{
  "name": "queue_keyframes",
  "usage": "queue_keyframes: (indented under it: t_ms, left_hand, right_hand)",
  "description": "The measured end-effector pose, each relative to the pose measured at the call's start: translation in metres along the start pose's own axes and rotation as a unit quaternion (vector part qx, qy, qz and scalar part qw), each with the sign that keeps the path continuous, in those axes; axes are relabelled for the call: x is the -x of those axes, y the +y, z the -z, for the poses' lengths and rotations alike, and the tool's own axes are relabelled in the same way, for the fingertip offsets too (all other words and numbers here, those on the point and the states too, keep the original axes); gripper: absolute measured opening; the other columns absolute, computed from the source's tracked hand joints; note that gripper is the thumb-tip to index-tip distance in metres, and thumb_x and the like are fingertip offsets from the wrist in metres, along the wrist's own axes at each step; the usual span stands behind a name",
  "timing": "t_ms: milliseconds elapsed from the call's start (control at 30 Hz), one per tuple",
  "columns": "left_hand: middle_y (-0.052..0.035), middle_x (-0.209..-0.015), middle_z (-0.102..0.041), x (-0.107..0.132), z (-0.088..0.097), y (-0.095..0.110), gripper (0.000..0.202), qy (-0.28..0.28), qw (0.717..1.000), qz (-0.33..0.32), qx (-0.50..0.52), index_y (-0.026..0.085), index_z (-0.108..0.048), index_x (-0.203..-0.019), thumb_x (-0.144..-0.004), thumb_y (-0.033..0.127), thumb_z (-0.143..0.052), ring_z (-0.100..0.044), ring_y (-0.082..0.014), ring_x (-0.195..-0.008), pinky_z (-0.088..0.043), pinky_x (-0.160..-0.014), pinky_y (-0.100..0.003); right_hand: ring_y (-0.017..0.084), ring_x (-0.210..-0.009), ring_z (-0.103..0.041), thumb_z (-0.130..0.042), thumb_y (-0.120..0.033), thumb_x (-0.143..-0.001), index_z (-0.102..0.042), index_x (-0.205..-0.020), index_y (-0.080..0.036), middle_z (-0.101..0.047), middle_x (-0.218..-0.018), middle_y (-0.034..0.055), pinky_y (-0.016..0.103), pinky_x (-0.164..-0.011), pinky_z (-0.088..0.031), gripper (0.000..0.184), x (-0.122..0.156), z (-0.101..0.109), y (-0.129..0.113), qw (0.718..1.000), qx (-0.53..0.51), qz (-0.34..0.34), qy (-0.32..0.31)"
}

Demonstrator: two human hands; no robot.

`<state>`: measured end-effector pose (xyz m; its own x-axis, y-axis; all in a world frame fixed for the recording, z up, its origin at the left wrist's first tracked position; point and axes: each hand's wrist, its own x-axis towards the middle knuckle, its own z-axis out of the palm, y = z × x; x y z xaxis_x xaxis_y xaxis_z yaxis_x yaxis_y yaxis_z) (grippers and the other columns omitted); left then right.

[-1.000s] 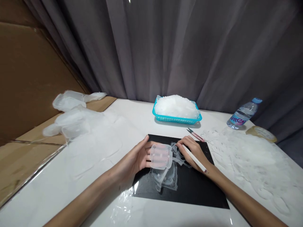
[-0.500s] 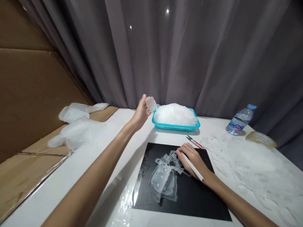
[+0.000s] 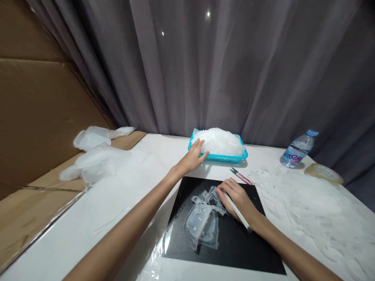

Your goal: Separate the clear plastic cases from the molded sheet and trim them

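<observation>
Two bare hands (image 3: 195,155) (image 3: 236,196) and one white table (image 3: 166,145).
Also counted: one turquoise plastic basket (image 3: 225,158), one black rectangular mat (image 3: 240,248), one slim white pen-shaped tool (image 3: 238,213), one pair of pink-handled snips (image 3: 241,176), one clear blue-capped plastic bottle (image 3: 297,150), one flat roll of yellowish tape (image 3: 324,173); translucent plastic pieces (image 3: 203,224), too heaped and overlapping to count.

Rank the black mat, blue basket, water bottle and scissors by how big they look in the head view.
1. Black mat
2. Blue basket
3. Water bottle
4. Scissors
</observation>
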<state>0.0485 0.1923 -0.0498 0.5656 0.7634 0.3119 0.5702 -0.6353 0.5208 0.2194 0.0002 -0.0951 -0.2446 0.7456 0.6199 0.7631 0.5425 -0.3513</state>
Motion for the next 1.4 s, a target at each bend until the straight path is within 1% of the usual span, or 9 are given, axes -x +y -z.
queue_keyframes:
  t_ms: [200,367,500,567,767,933,1067,1200,1400]
  left_hand:
    - [-0.0259,-0.159,-0.041,0.004,0.001,0.022,0.055,0.035,0.999,-0.012,-0.028,0.012,-0.041,-0.146,-0.099,0.038,-0.054,-0.03,-0.0394,-0.154,-0.028,-0.123,-0.058]
    - [-0.0194,-0.145,-0.047,0.061,0.021,0.045,0.036,0.052,0.997,-0.043,-0.038,0.017,-0.048,-0.134,-0.103,0.035,-0.049,-0.043,-0.0345,-0.14,-0.034,-0.119,-0.054]
    - [-0.0061,-0.107,-0.063,0.123,0.028,0.053,0.025,-0.031,0.997,-0.065,-0.022,0.023,-0.059,-0.112,-0.103,0.046,-0.054,-0.059,-0.0276,-0.104,-0.049,-0.1,-0.048]
    - [-0.0039,-0.109,-0.062,0.143,0.029,0.052,0.03,-0.113,0.991,-0.067,0.022,0.026,-0.063,-0.115,-0.101,0.052,-0.057,-0.057,-0.0261,-0.107,-0.048,-0.099,-0.045]
    - [-0.0033,-0.111,-0.059,0.154,0.037,0.05,0.031,-0.235,0.961,-0.033,0.144,0.026,-0.062,-0.104,-0.098,0.056,-0.061,-0.052,-0.0253,-0.108,-0.044,-0.099,-0.041]
    - [-0.0001,-0.09,-0.055,0.155,0.041,0.046,0.023,-0.194,0.968,0.03,0.157,0.025,-0.051,-0.095,-0.106,0.045,-0.047,-0.054,-0.0198,-0.081,-0.046,-0.076,-0.035]
    - [-0.0035,-0.1,-0.053,0.159,0.04,0.041,0.004,-0.131,0.981,0.027,0.138,0.025,-0.047,-0.1,-0.104,0.026,-0.046,-0.056,-0.0221,-0.091,-0.047,-0.085,-0.039]
    - [-0.0059,-0.111,-0.051,0.164,0.038,0.042,0.02,-0.095,0.99,0.054,0.087,0.026,-0.043,-0.113,-0.097,0.014,-0.042,-0.058,-0.0215,-0.089,-0.048,-0.084,-0.041]
    - [-0.0084,-0.116,-0.056,0.165,0.036,0.047,0.017,-0.075,0.992,0.065,0.075,0.026,-0.046,-0.117,-0.101,0.024,-0.044,-0.064,-0.0263,-0.102,-0.05,-0.093,-0.045]
  right_hand:
    - [0.022,-0.082,-0.059,-0.052,-0.011,-0.102,-0.058,-0.09,-0.021,-0.065,-0.086,0.0051,0.036,-0.079,-0.051,0.017,-0.001,0.004,-0.001,1.0,0.016,0.01,0.009]
    - [0.022,-0.083,-0.059,-0.053,-0.011,-0.102,-0.058,-0.092,-0.021,-0.064,-0.087,0.0054,0.037,-0.08,-0.05,0.015,0.0,0.006,0.0,1.0,0.009,-0.005,0.02]
    - [0.021,-0.082,-0.059,-0.052,-0.012,-0.103,-0.058,-0.092,-0.02,-0.063,-0.086,0.0054,0.038,-0.079,-0.048,0.015,0.0,0.007,0.002,0.998,0.004,-0.026,0.059]
    - [0.021,-0.081,-0.06,-0.051,-0.012,-0.103,-0.059,-0.094,-0.02,-0.064,-0.085,0.0054,0.037,-0.079,-0.048,0.015,0.0,0.01,0.001,0.996,0.003,-0.026,0.084]
    - [0.021,-0.075,-0.06,-0.051,-0.02,-0.101,-0.064,-0.097,-0.02,-0.066,-0.083,0.0066,0.038,-0.071,-0.049,0.014,0.008,0.02,-0.006,0.992,-0.004,0.085,0.098]
    - [0.024,-0.074,-0.063,-0.064,-0.032,-0.094,-0.065,-0.107,-0.019,-0.068,-0.082,0.009,0.039,-0.065,-0.05,0.018,0.014,0.023,-0.015,0.971,0.043,0.223,0.071]
    - [0.023,-0.071,-0.063,-0.068,-0.036,-0.093,-0.066,-0.102,-0.02,-0.067,-0.079,0.0075,0.037,-0.063,-0.052,0.018,0.016,0.022,-0.024,0.969,0.014,0.246,-0.018]
    - [0.023,-0.073,-0.064,-0.066,-0.05,-0.095,-0.068,-0.097,-0.017,-0.066,-0.078,0.0077,0.037,-0.069,-0.055,0.032,0.017,0.018,-0.039,0.966,0.018,0.239,-0.095]
    - [0.02,-0.075,-0.064,-0.058,-0.015,-0.099,-0.067,-0.097,-0.015,-0.068,-0.081,0.0057,0.033,-0.073,-0.055,0.009,0.013,0.013,-0.043,0.968,0.084,0.216,-0.1]
